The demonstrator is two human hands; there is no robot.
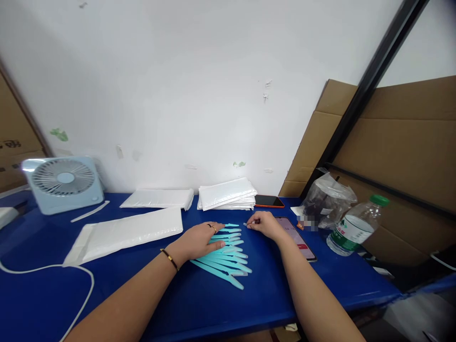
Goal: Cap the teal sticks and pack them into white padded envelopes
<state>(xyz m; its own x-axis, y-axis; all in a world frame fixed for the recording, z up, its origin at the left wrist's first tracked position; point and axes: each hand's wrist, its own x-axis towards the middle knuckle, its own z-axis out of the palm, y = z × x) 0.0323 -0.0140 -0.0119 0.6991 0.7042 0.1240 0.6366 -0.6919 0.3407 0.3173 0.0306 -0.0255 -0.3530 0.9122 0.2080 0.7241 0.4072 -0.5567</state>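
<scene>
A left hand [199, 240], its grip open and palm down, rests across turquoise sticks [223, 262] fanned on a blue table [263, 294], where a sideways drag could scatter the row. At right, the right hand [262, 223] pinches a small pale piece [245, 224]; a loosened grip could drop it near the lit phone [299, 241]. Fingers hide some stick ends; the pinched piece is too small to identify.

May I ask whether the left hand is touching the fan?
No, the left hand lies over the turquoise sticks, apart from the pale blue fan.
</scene>
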